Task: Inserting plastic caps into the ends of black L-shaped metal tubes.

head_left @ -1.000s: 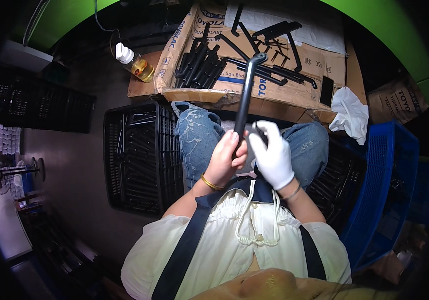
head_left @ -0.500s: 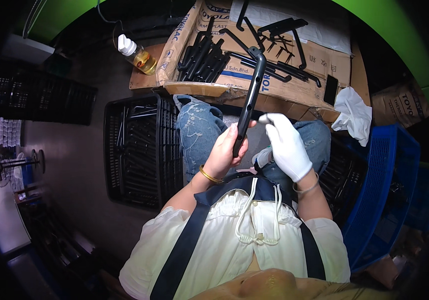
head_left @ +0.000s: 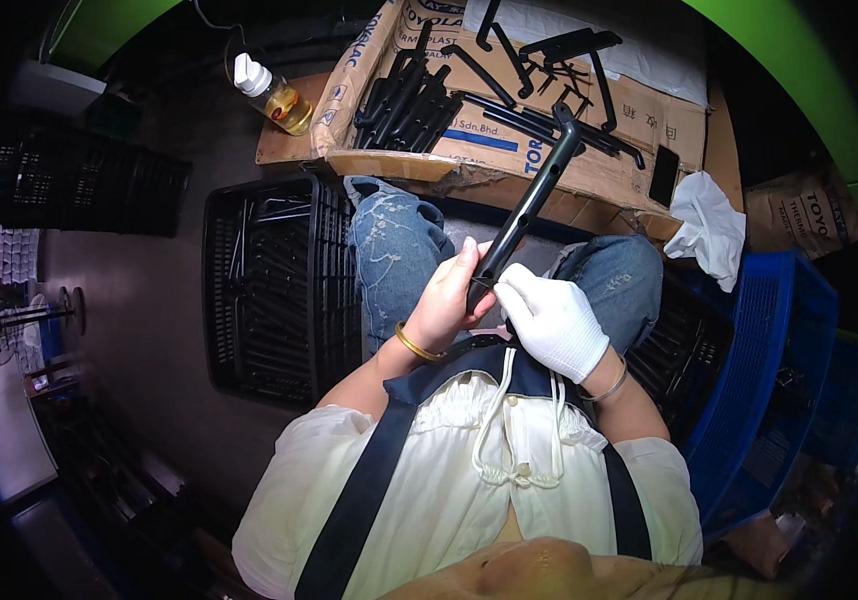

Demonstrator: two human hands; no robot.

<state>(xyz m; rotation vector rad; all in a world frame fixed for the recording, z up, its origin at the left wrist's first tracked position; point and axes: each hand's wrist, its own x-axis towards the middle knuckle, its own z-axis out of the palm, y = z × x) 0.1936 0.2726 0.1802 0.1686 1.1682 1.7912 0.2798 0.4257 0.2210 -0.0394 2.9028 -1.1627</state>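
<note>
My left hand (head_left: 449, 290), bare with a gold bangle, is closed round the lower part of a long black plastic handle (head_left: 529, 207). The handle slants up to the right, its bent end over the cardboard. In a white glove, my right hand (head_left: 552, 318) is pinched against the handle's bottom end, close to my left fingertips. A thin dark bit shows at that spot, too small to name. Beyond lie a heap of similar black handles (head_left: 407, 112) and several small black pieces (head_left: 567, 82) on the cardboard (head_left: 589, 183).
A black crate (head_left: 334, 290) full of black bars stands at my left. On the right are a blue crate (head_left: 749, 400) and a crumpled white cloth (head_left: 706, 228). A bottle of yellow liquid (head_left: 289, 110) stands at the table's left corner. My knees are under the table edge.
My right hand has come down and left, from beside the handle to a pinch on its lower end. The handle's top has tilted to the right in my left hand.
</note>
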